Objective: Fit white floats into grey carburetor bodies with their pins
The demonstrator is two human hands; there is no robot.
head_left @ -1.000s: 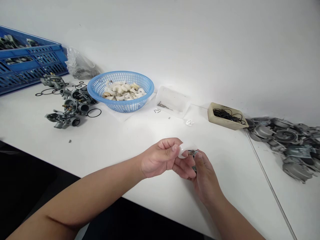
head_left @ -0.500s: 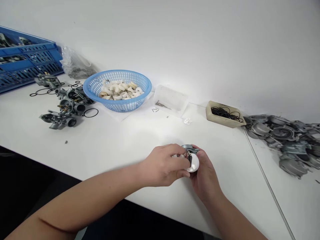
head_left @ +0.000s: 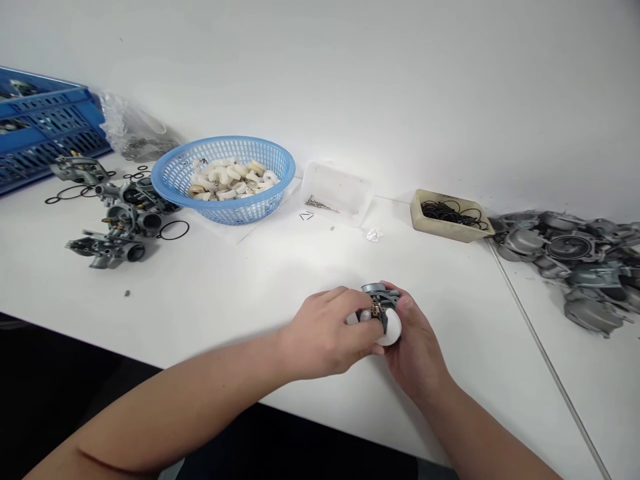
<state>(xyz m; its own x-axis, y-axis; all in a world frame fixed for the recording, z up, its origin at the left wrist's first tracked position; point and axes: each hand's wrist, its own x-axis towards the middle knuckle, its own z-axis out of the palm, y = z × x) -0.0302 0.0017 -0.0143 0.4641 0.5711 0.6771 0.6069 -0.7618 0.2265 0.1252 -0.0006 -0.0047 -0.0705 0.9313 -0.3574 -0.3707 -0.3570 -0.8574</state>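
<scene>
Above the front part of the table my right hand is wrapped round a grey metal carburetor body from the right side. A white plastic float sits against the body, with small brass parts showing beside it. My left hand reaches in from the left, its thumb and fingers closed on the float. The fingertips hide part of the float, so its exact seating cannot be seen.
A blue basket holds several white floats. Carburetor bodies and black rings lie at left, near a blue crate. A clear tray holds thin pins. Right are a box of rings and grey metal bowls.
My hands stay on the carburetor and float. The carburetor has tilted slightly, and more brass parts show between my left fingers. The camera view has shifted a little.
</scene>
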